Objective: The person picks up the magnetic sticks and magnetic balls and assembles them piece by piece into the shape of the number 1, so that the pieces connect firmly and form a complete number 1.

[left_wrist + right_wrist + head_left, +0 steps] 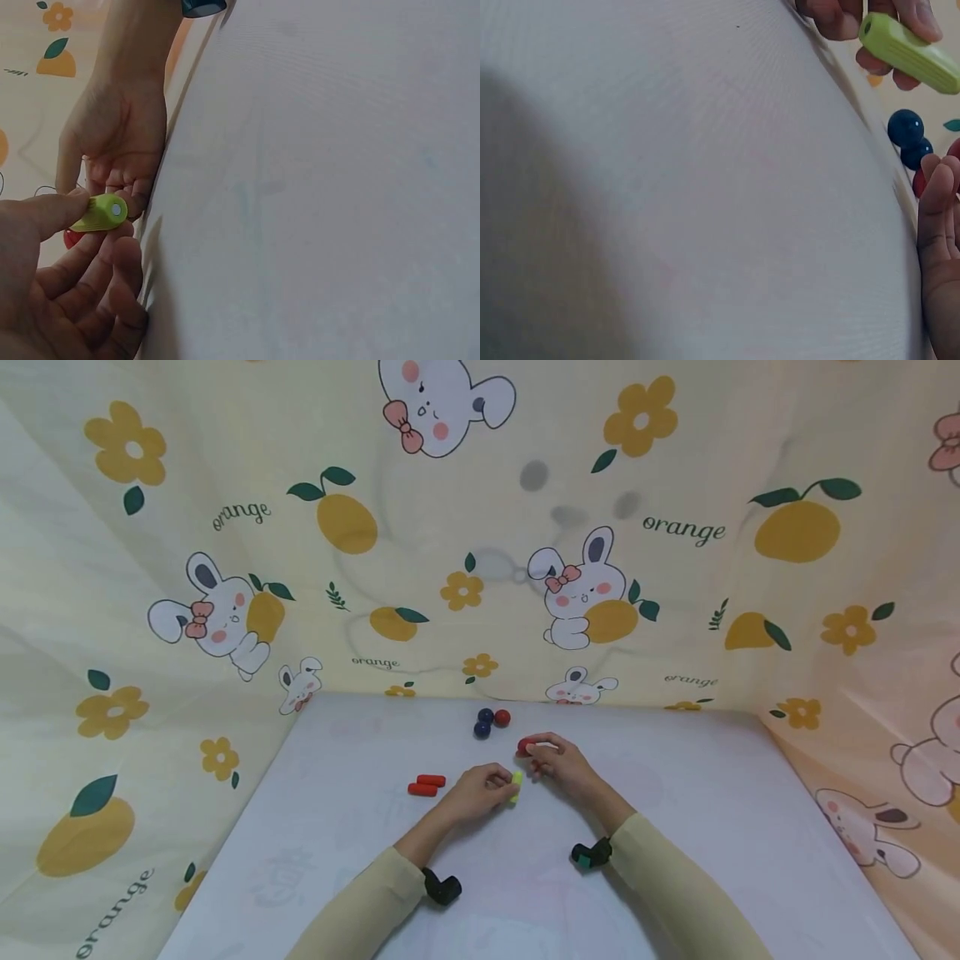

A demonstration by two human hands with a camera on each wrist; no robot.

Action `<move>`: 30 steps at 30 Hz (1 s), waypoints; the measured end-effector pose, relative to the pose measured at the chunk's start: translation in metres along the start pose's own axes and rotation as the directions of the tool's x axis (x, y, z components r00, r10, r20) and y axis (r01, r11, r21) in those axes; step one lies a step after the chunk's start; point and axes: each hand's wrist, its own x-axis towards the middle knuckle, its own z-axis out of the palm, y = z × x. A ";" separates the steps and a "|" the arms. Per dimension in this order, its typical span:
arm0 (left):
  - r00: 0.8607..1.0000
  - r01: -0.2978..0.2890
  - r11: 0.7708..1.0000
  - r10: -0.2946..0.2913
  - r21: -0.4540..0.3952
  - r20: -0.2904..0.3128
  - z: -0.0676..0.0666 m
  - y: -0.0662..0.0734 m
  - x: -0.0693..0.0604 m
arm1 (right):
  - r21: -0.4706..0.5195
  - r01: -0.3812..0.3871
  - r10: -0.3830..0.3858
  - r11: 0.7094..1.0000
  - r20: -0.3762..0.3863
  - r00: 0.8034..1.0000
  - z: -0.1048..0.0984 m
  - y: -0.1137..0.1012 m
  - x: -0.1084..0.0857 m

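Near the middle of the table, the left hand (483,789) pinches a yellow-green ridged stick (517,787) between thumb and fingers. The left wrist view shows the stick (105,212) end-on, with a pale dot on its end, in the left hand (75,277). Just to the right and farther back, the right hand (561,766) holds a red ball (526,747) at its fingertips. In the right wrist view the stick (911,54) is above the right hand (941,232), and the red ball is largely hidden at the frame's edge.
Two dark blue balls (482,728) and another red ball (502,718) lie together near the table's back edge. Two red sticks (423,790) lie side by side left of the left hand. A printed cloth (465,635) stands behind the white table (360,735).
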 end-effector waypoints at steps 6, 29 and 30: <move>1.000 0.023 1.000 -0.023 0.009 -0.010 0.002 0.000 0.004 | -0.015 -0.012 0.012 1.000 0.009 1.000 0.000 -0.001 -0.001; 0.998 0.032 0.999 -0.033 -0.016 -0.056 0.011 0.006 0.017 | -0.189 -0.070 0.056 0.979 -0.082 0.995 -0.001 -0.003 0.003; 0.998 0.035 0.999 -0.036 -0.021 -0.059 0.012 0.006 0.017 | -0.184 -0.066 0.052 0.981 -0.078 0.996 -0.001 -0.002 0.003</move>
